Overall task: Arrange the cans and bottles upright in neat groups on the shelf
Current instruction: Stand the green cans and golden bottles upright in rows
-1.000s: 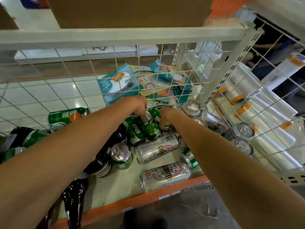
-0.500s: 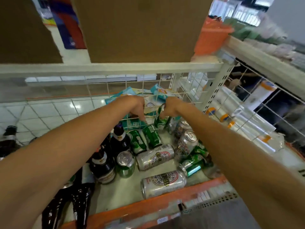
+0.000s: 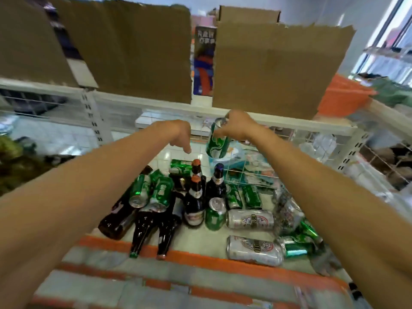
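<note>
the right hand [image 3: 237, 127] grips a green can [image 3: 218, 144] by its top end, fingers curled over the silver lid. the smooth metal cylinder hangs slightly tilted in the air above the back of the shelf [image 3: 200, 239], touching nothing else. the left hand [image 3: 179, 136] hovers just beside it, fingers loosely curled downward and holding nothing.

beneath the hands, on the pale flat shelf board, three dark glass bottles [image 3: 194, 206] stand upright close together, with narrow necks and glossy round shoulders. an upright green can [image 3: 215, 214] stands just beside the front one, its round silver lid facing up. to its right a silver can [image 3: 250, 219] lies on its side, and a second silver can [image 3: 254, 250] lies nearer the orange front edge [image 3: 200, 256], end to end with a fallen green can [image 3: 296, 249]. two more green cans [image 3: 252, 196] lie side by side behind the first silver one.

to the left, long dark bottles [image 3: 142, 233] lie flat with their necks over the orange edge, next to a fatter brown bottle [image 3: 118, 217]. two green cans rest slanted on top of them [image 3: 140, 190].

a white wire grid [image 3: 249, 175] walls the shelf's right rear. above, rough-edged brown cardboard sheets [image 3: 274, 68] hang over the upper white rail.
</note>
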